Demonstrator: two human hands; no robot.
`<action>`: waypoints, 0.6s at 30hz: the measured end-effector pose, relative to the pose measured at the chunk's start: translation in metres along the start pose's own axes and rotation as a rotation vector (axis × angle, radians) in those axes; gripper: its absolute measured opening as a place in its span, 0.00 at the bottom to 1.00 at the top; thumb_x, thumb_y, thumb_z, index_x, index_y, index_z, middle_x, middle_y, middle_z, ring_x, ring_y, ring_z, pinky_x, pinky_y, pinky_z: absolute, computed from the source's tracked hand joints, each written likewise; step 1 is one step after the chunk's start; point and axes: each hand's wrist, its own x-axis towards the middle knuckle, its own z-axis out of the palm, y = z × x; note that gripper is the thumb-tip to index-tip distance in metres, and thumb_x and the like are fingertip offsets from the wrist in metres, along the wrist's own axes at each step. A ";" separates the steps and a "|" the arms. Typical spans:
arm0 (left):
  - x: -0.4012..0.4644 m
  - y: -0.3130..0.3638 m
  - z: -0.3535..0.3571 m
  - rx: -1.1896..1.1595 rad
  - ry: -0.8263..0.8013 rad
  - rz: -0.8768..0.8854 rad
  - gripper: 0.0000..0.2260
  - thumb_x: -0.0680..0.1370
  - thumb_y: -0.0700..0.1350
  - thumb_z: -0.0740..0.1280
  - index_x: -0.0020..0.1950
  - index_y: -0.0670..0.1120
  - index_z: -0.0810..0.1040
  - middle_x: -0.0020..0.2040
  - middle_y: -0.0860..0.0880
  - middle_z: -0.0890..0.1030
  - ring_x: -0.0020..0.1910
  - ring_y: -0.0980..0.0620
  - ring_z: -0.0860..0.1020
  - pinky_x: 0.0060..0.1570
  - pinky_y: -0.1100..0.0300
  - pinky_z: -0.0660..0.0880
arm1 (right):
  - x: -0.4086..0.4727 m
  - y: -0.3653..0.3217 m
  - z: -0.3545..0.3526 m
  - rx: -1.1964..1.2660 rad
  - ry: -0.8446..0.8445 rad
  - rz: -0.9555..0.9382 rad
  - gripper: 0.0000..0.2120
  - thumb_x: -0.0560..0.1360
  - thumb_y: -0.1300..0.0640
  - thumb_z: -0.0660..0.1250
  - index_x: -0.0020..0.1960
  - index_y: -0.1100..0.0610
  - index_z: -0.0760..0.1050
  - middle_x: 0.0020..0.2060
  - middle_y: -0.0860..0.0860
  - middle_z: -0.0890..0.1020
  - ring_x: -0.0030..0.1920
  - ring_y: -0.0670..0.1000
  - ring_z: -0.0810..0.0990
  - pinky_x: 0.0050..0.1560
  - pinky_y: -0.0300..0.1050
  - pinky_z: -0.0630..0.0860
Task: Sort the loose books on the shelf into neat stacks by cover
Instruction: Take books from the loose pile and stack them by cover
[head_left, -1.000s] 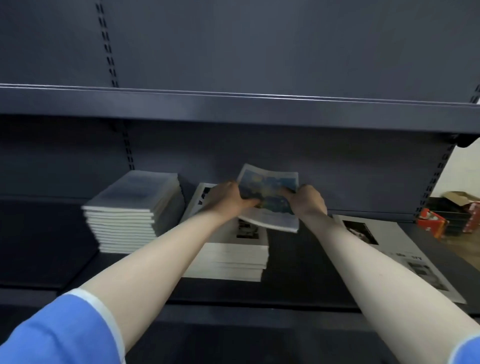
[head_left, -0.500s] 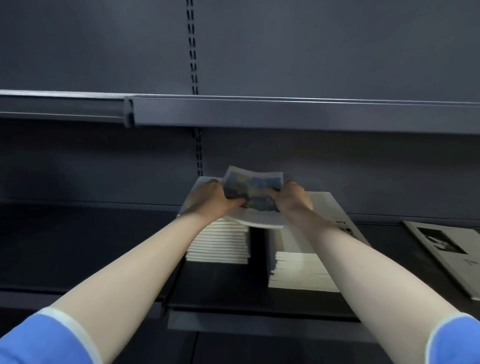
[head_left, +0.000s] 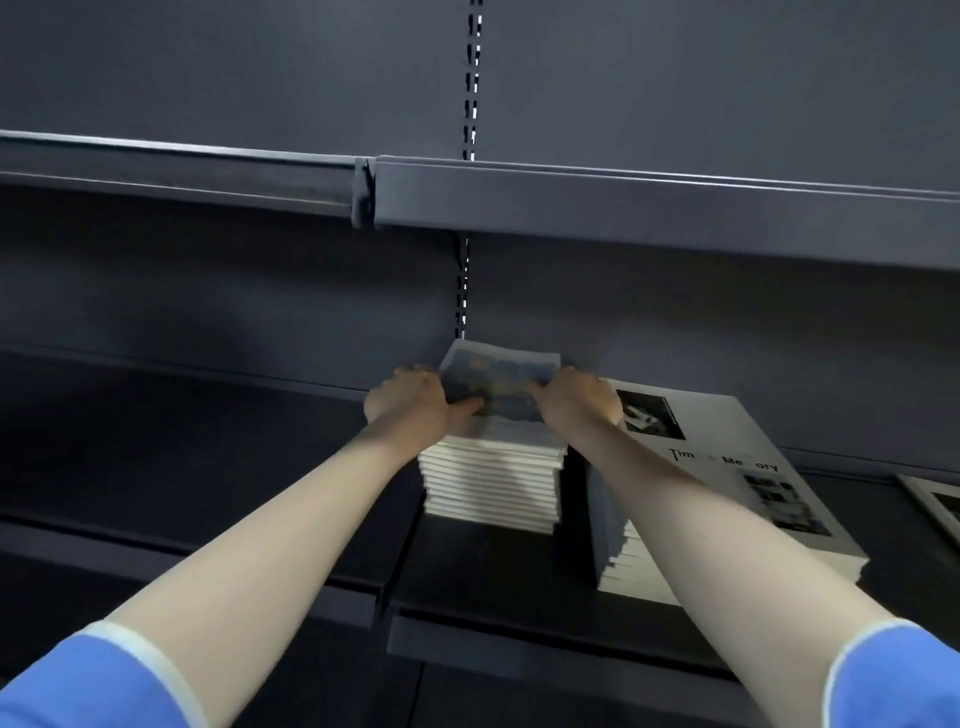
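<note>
**Dark steel shelving, two stacks, one blue book in both hands**

Dark grey metal shelving (head_left: 649, 603) fills the view, with an upper shelf (head_left: 623, 208) crossing above and a slotted upright (head_left: 470, 78) running down the back panel. Two arms reach forward from blue sleeves (head_left: 78, 680) with pale cuffs.

On the lower shelf stand two stacks. The right stack (head_left: 727, 499) is the larger in footprint: white covers with a black-and-white photo near the far corner, partly legible lettering and a second dark picture lower down; its long axis runs away from the viewer, angled a little to the left at the far end. The left stack (head_left: 493, 483), just beside it with a dark gap between, shows about a dozen pale page edges facing the viewer. At the far right edge lies one more white-covered book (head_left: 935, 506), cut off by the frame, well apart from the stacks.

One blue book (head_left: 498, 382) sits at the top of the left stack, cover up, its picture a blurred mix of blue and yellow. Its far edge points at the back panel.

The left hand (head_left: 408, 402) grips its left edge, thumb curled onto the cover. The right hand (head_left: 576, 402) grips the right edge, fingers curled over it.
</note>
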 end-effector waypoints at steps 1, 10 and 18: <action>0.001 0.001 0.001 0.016 -0.003 -0.002 0.38 0.74 0.69 0.57 0.71 0.41 0.65 0.66 0.43 0.70 0.63 0.43 0.72 0.48 0.56 0.69 | 0.001 -0.001 0.001 -0.028 0.001 -0.009 0.26 0.80 0.41 0.54 0.60 0.61 0.75 0.57 0.57 0.79 0.57 0.58 0.77 0.44 0.45 0.69; 0.018 0.007 0.013 -0.059 -0.052 -0.016 0.38 0.76 0.67 0.56 0.72 0.38 0.61 0.67 0.40 0.69 0.65 0.41 0.70 0.57 0.52 0.71 | 0.019 -0.003 0.005 -0.132 -0.011 -0.018 0.26 0.82 0.42 0.50 0.63 0.62 0.73 0.59 0.58 0.78 0.58 0.58 0.77 0.43 0.46 0.68; 0.032 0.004 0.025 -0.360 -0.107 -0.028 0.31 0.77 0.63 0.59 0.68 0.40 0.65 0.64 0.42 0.73 0.62 0.41 0.73 0.58 0.50 0.73 | 0.036 -0.003 0.013 -0.077 0.013 0.015 0.23 0.83 0.46 0.51 0.61 0.62 0.73 0.58 0.58 0.78 0.58 0.59 0.77 0.44 0.46 0.68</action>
